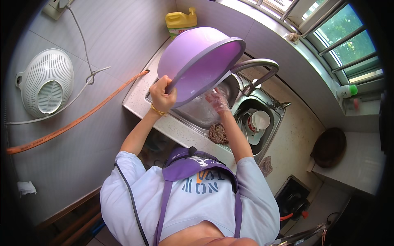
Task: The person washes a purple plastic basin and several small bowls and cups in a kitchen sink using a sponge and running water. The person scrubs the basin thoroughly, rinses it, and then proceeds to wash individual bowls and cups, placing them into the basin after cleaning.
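A large purple plastic basin (pixel 187 58) is tilted on its side over the left bowl of a steel double sink (pixel 197 117). My left hand (pixel 163 95) grips the basin's rim at its near left edge. My right hand (pixel 218 100), in a thin clear plastic glove, is low over the left bowl, beneath the basin's lower rim; whether it touches the basin or holds anything is not clear. The curved steel faucet (pixel 258 63) reaches to the basin's right edge. A brown mesh cloth (pixel 218 134) lies at the sink's near edge beside my right forearm.
The right bowl holds a white cup (pixel 260 120) and other dishes. Behind the basin stands a yellow jug (pixel 181 20). An orange hose (pixel 83 115) runs along the left wall, where a white plastic strainer (pixel 46 80) hangs. A dark round lid or board (pixel 329 147) stands at the right.
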The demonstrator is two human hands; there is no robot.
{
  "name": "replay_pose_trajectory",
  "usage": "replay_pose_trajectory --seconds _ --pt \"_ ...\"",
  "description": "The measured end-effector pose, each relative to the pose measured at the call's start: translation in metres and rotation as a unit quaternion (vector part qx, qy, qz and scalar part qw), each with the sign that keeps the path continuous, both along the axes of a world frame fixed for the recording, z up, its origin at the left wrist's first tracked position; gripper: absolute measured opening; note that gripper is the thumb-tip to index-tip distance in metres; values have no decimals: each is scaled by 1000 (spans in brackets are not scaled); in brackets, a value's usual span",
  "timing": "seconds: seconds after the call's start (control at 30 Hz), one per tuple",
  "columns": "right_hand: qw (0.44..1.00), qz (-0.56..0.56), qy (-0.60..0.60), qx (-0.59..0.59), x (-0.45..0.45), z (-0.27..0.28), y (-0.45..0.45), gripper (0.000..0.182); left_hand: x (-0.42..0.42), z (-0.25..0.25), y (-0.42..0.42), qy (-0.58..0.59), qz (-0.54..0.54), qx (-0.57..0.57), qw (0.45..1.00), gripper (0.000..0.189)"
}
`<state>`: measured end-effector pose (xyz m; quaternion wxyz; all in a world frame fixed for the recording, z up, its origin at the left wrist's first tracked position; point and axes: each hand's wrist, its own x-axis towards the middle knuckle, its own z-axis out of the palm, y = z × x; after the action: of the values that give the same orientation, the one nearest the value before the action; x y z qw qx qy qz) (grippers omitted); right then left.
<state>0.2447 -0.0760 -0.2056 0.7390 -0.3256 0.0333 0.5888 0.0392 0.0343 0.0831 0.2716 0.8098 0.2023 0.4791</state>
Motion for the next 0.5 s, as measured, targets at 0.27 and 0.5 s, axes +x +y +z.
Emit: replay_pose_trajectory --seconds 0.27,0.5 --pt "994 -19 41 95 10 7 -6 50 3 -5 -4 -39 4 -58 998 15" --pt "983 33 -152 -97 -5 43 -28 19 -9 -35 31 -13 76 -58 995 13"
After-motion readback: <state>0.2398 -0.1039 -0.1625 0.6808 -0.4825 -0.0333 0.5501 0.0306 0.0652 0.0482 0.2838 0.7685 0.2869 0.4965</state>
